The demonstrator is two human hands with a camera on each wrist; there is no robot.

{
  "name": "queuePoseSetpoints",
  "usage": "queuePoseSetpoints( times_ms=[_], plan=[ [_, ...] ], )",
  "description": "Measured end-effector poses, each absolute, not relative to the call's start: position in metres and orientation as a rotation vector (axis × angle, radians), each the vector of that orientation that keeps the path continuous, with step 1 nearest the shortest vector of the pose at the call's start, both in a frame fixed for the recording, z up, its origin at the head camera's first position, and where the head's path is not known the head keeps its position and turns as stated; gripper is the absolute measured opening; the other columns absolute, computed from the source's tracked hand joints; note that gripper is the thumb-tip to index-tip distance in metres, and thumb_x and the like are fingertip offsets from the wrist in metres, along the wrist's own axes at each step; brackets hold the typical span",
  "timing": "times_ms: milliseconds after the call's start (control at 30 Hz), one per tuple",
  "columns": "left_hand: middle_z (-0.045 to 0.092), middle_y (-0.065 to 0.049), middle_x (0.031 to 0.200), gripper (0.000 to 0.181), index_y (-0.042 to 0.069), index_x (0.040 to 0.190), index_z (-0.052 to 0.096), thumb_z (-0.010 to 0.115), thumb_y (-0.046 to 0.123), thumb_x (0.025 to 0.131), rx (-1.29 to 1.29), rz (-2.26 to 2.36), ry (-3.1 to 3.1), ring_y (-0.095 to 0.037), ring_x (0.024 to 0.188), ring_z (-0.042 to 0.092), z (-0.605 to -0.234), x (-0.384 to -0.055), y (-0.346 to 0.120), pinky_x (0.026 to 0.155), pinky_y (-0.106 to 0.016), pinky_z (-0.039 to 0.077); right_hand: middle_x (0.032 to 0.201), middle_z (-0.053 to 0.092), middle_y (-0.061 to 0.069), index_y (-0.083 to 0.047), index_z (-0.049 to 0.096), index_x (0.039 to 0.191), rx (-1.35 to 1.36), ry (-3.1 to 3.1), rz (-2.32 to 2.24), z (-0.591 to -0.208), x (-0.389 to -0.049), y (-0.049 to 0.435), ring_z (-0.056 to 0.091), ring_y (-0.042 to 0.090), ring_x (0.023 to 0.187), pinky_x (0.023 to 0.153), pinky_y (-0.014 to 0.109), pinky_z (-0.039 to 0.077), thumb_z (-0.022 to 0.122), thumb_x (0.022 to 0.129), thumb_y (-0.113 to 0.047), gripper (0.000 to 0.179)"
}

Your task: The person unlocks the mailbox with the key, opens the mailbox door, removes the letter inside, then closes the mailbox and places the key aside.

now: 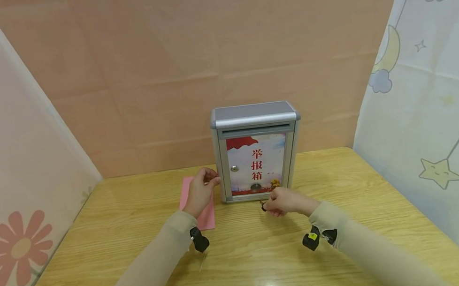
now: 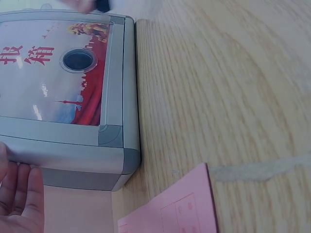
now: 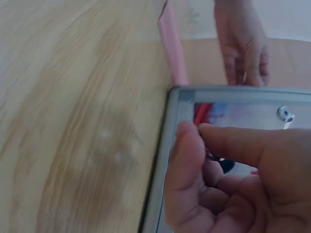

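Note:
A grey metal report box [image 1: 254,111] stands upright on the table, with a slot near its top, a printed front panel and a small lock [image 1: 234,168] at the panel's left. My left hand [image 1: 203,191] touches the box's left side with its fingers, which also show along that side in the left wrist view. Just before the box's lower front edge, my right hand [image 1: 286,201] pinches a small black-headed key [image 1: 264,206] between thumb and fingertips. In the right wrist view, those fingers largely hide the key.
Pink envelopes or paper [image 1: 208,215] lie on the wooden table [image 1: 243,264] left of the box, partly under my left forearm. A peach cloth backdrop [image 1: 154,76] rises behind the box. Patterned cloth walls [image 1: 429,106] stand on both sides.

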State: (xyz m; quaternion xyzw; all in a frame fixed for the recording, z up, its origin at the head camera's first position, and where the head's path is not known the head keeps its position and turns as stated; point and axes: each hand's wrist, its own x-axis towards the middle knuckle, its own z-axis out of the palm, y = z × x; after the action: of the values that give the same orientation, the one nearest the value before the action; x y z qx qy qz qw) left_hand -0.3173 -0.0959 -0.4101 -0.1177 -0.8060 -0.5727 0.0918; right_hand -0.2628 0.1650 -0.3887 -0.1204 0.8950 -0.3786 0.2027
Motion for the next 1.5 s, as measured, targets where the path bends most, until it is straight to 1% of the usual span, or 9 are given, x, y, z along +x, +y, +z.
queuePoseSetpoints(
  times_ms=[100, 167, 300, 533, 700, 900, 1233, 1367, 1500],
  plan=[
    [0.063, -0.007, 0.1, 0.015, 0.008, 0.102, 0.059, 0.065, 0.018, 0.093, -0.353, -1.707, -2.388, -0.021, 0.093, 0.058, -0.41, -0.316, -0.095, 0.083, -0.035, 0.051, 0.064, 0.062, 0.006, 0.002, 0.065, 0.076, -0.296, 2.499, -0.919, -0.395, -0.263, 0.174, 0.055, 0.01, 0.053, 0.056, 0.027, 0.052, 0.058, 0.097, -0.015, 0.028],
    [0.063, -0.007, 0.1, 0.015, 0.008, 0.102, 0.059, 0.065, 0.018, 0.093, -0.352, -1.709, -2.387, -0.021, 0.094, 0.058, -0.41, -0.316, -0.094, 0.084, -0.036, 0.051, 0.061, 0.059, 0.002, 0.0, 0.063, 0.073, -0.268, 2.475, -0.887, -0.398, -0.262, 0.177, 0.053, 0.009, 0.052, 0.053, 0.024, 0.05, 0.058, 0.097, -0.013, 0.027],
    [0.063, -0.007, 0.1, 0.015, 0.007, 0.102, 0.059, 0.066, 0.017, 0.093, -0.346, -1.702, -2.387, -0.021, 0.095, 0.058, -0.411, -0.315, -0.092, 0.085, -0.036, 0.051, 0.061, 0.057, 0.001, -0.003, 0.059, 0.071, -0.24, 2.459, -0.874, -0.404, -0.262, 0.18, 0.051, 0.009, 0.051, 0.051, 0.021, 0.047, 0.057, 0.096, -0.01, 0.026],
    [0.063, -0.007, 0.099, 0.017, 0.007, 0.103, 0.06, 0.066, 0.018, 0.092, -0.326, -1.712, -2.393, -0.021, 0.095, 0.058, -0.411, -0.316, -0.091, 0.086, -0.038, 0.051, 0.063, 0.057, 0.001, -0.006, 0.059, 0.072, -0.259, 2.514, -0.739, -0.405, -0.263, 0.182, 0.047, 0.009, 0.052, 0.05, 0.022, 0.041, 0.056, 0.097, -0.014, 0.026],
    [0.063, -0.006, 0.099, 0.014, 0.008, 0.101, 0.06, 0.066, 0.018, 0.092, -0.335, -1.717, -2.384, -0.021, 0.094, 0.058, -0.41, -0.315, -0.091, 0.085, -0.037, 0.051, 0.059, 0.053, -0.001, -0.008, 0.056, 0.07, -0.307, 2.561, -0.583, -0.404, -0.266, 0.182, 0.041, 0.009, 0.048, 0.047, 0.021, 0.036, 0.056, 0.097, -0.018, 0.028],
    [0.062, -0.006, 0.099, 0.015, 0.009, 0.101, 0.059, 0.066, 0.019, 0.092, -0.332, -1.724, -2.395, -0.02, 0.095, 0.057, -0.41, -0.315, -0.092, 0.086, -0.036, 0.05, 0.058, 0.051, -0.003, -0.011, 0.054, 0.068, -0.308, 2.599, -0.467, -0.405, -0.267, 0.18, 0.042, 0.009, 0.05, 0.048, 0.02, 0.038, 0.057, 0.096, -0.023, 0.031],
    [0.062, -0.006, 0.1, 0.015, 0.008, 0.102, 0.059, 0.065, 0.018, 0.093, -0.336, -1.716, -2.398, -0.02, 0.095, 0.057, -0.41, -0.315, -0.09, 0.086, -0.036, 0.05, 0.054, 0.047, -0.005, -0.017, 0.048, 0.059, -0.263, 2.607, -0.443, -0.407, -0.269, 0.183, 0.038, 0.007, 0.046, 0.047, 0.02, 0.037, 0.06, 0.094, -0.028, 0.038],
    [0.062, -0.007, 0.1, 0.015, 0.008, 0.102, 0.059, 0.065, 0.018, 0.093, -0.331, -1.716, -2.396, -0.021, 0.095, 0.057, -0.41, -0.315, -0.09, 0.086, -0.036, 0.05, 0.05, 0.042, -0.005, -0.018, 0.043, 0.056, -0.271, 2.58, -0.497, -0.403, -0.27, 0.189, 0.032, 0.007, 0.042, 0.043, 0.021, 0.031, 0.059, 0.095, -0.033, 0.045],
    [0.063, -0.006, 0.099, 0.016, 0.009, 0.102, 0.06, 0.066, 0.019, 0.092, -0.332, -1.716, -2.397, -0.021, 0.095, 0.056, -0.412, -0.315, -0.09, 0.086, -0.037, 0.05, 0.048, 0.038, -0.004, -0.017, 0.038, 0.057, -0.268, 2.534, -0.609, -0.39, -0.27, 0.199, 0.028, 0.008, 0.041, 0.043, 0.023, 0.025, 0.056, 0.097, -0.037, 0.048]
  ],
)
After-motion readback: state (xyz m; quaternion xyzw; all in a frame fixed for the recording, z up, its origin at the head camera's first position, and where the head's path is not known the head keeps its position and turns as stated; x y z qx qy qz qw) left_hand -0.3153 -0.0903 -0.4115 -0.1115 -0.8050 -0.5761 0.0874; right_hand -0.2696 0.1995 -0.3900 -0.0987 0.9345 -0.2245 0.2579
